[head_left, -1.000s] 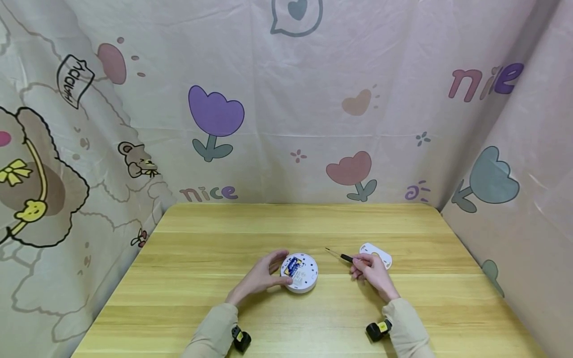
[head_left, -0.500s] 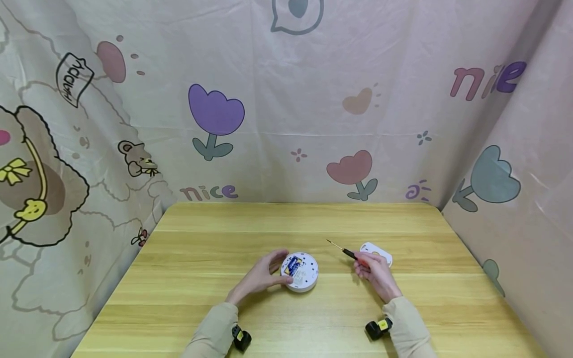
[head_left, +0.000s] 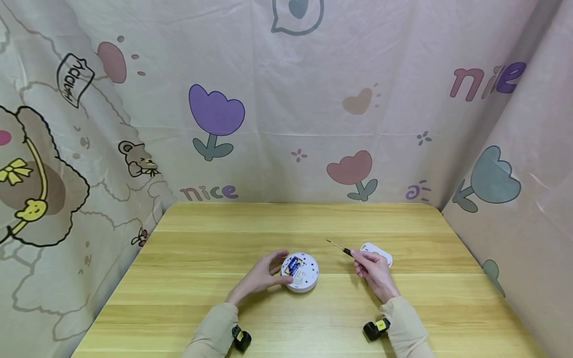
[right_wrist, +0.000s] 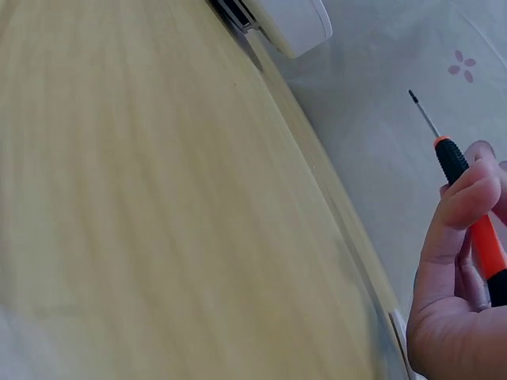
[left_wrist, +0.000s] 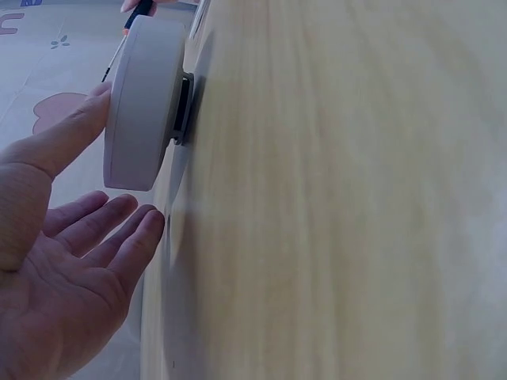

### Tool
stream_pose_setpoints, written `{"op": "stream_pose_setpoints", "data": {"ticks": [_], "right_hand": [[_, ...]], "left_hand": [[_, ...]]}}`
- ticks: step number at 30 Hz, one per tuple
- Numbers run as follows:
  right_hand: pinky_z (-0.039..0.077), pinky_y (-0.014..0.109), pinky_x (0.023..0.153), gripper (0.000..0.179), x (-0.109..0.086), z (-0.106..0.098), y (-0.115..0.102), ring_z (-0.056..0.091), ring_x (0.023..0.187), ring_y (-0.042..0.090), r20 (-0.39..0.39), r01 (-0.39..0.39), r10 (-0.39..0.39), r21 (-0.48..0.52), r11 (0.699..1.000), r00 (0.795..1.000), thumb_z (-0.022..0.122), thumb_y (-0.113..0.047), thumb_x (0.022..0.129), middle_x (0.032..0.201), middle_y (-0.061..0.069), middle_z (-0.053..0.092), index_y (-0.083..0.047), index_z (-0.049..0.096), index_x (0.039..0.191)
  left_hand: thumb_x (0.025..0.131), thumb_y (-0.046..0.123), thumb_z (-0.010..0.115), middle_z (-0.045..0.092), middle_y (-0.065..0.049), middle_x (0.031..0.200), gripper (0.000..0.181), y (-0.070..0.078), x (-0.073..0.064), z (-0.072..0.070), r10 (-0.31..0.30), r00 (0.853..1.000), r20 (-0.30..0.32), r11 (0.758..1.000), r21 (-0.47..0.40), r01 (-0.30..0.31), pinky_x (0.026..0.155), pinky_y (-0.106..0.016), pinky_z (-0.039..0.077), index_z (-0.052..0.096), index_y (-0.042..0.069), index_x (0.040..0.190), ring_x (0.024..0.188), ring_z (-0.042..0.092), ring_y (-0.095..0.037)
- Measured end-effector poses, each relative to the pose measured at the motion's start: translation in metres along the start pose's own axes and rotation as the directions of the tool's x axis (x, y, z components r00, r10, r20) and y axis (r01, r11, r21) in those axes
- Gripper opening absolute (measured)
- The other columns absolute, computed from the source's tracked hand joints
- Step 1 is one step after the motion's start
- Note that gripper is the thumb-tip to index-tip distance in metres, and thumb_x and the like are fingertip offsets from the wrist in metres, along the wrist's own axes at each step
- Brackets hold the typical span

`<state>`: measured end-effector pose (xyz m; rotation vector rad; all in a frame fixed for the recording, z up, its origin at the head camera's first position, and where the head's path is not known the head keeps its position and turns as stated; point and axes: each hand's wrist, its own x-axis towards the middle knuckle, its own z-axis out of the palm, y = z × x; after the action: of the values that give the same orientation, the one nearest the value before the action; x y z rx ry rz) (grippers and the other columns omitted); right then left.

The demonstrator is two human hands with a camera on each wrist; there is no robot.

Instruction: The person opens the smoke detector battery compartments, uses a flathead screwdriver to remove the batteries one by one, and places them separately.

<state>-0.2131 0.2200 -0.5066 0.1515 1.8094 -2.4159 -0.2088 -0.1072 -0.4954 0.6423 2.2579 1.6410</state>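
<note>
A round white device (head_left: 301,273), with small holes and a blue-and-gold battery (head_left: 294,266) set into its upper face, sits at the middle of the table. Underneath it, a dark slotted part (left_wrist: 184,107) shows in the left wrist view. My left hand (head_left: 261,273) rests its thumb on the device's left rim; its other fingers extend loosely beside it, and whether they touch is unclear. My right hand (head_left: 375,272) pinches a small screwdriver (right_wrist: 451,162) by its black-and-orange handle. The slim shaft points up and left, its tip apart from the device.
A white flat plate (head_left: 386,257) with rounded ends lies behind the right hand, partly covered by it. The wooden table (head_left: 215,228) meets a printed cloth backdrop (head_left: 286,99) at the back and sides. Each wrist carries a black camera (head_left: 375,329).
The screwdriver's tip has risen slightly, and my right fingers have shifted on its handle, hiding the orange part in the head view. My left hand and the device stay where they were.
</note>
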Motion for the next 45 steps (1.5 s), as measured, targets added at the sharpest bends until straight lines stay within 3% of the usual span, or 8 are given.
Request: {"op": "stream_pose_setpoints", "data": {"ticks": [9, 14, 18, 27, 38, 45], "right_hand": [[0.046, 0.016, 0.043, 0.015, 0.0006, 0.0038, -0.0001, 0.055, 0.051, 0.006, 0.003, -0.027, 0.027, 0.002, 1.0, 1.0, 0.069, -0.02, 0.076, 0.065, 0.0, 0.064, -0.009, 0.067, 0.087], [0.055, 0.021, 0.057, 0.014, 0.0009, 0.005, 0.0001, 0.064, 0.06, 0.011, 0.042, -0.027, 0.025, 0.041, 0.999, 0.999, 0.066, -0.017, 0.079, 0.071, 0.004, 0.069, -0.007, 0.068, 0.088], [0.057, 0.024, 0.064, 0.014, 0.0007, 0.0063, -0.0003, 0.066, 0.065, 0.012, 0.08, -0.022, 0.018, 0.053, 0.998, 0.997, 0.065, -0.015, 0.08, 0.076, 0.006, 0.07, -0.005, 0.067, 0.089], [0.052, 0.018, 0.052, 0.017, 0.0006, 0.0082, 0.0, 0.061, 0.057, 0.008, 0.067, -0.017, 0.016, 0.016, 1.0, 0.998, 0.066, -0.017, 0.079, 0.07, 0.001, 0.067, -0.004, 0.067, 0.09], [0.055, 0.021, 0.056, 0.02, -0.001, 0.0065, 0.001, 0.062, 0.059, 0.008, 0.081, -0.012, 0.011, 0.016, 1.0, 0.997, 0.065, -0.016, 0.079, 0.074, 0.003, 0.068, -0.003, 0.066, 0.095], [0.054, 0.019, 0.054, 0.018, -0.0007, 0.0055, 0.0024, 0.062, 0.058, 0.008, 0.084, -0.014, 0.012, 0.026, 1.0, 0.996, 0.065, -0.016, 0.08, 0.072, 0.002, 0.068, -0.005, 0.067, 0.094]], "left_hand": [[0.069, 0.026, 0.074, 0.032, -0.019, 0.141, 0.085, 0.0002, -0.001, -0.0002, -0.025, 1.0, 0.001, 0.999, 0.029, 0.025, 0.103, -0.037, 0.038, 0.028, 0.002, 0.137, 0.127, 0.037, -0.033], [0.07, 0.025, 0.074, 0.032, -0.02, 0.141, 0.085, 0.0002, -0.0008, -0.0003, -0.019, 1.0, 0.005, 1.0, 0.019, 0.019, 0.102, -0.038, 0.04, 0.027, 0.0, 0.137, 0.126, 0.038, -0.035], [0.07, 0.025, 0.074, 0.033, -0.02, 0.14, 0.085, 0.0015, -0.0006, -0.0009, -0.013, 1.0, -0.003, 1.0, 0.028, 0.013, 0.099, -0.037, 0.042, 0.028, -0.001, 0.136, 0.125, 0.04, -0.034], [0.074, 0.026, 0.071, 0.039, -0.019, 0.137, 0.077, -0.0015, 0.0003, -0.0027, -0.005, 0.999, -0.036, 0.998, 0.063, 0.008, 0.096, -0.037, 0.045, 0.031, -0.001, 0.135, 0.119, 0.046, -0.032], [0.08, 0.03, 0.064, 0.048, -0.013, 0.131, 0.065, -0.0001, -0.0009, -0.0022, 0.0, 0.996, -0.089, 0.982, 0.187, 0.017, 0.098, -0.044, 0.043, 0.036, 0.003, 0.133, 0.11, 0.054, -0.026], [0.084, 0.017, 0.06, 0.05, -0.02, 0.125, 0.055, 0.0002, 0.0014, 0.0012, 0.003, 0.993, -0.12, 0.986, 0.166, 0.017, 0.094, -0.051, 0.042, 0.038, -0.001, 0.13, 0.106, 0.054, -0.034]]}}
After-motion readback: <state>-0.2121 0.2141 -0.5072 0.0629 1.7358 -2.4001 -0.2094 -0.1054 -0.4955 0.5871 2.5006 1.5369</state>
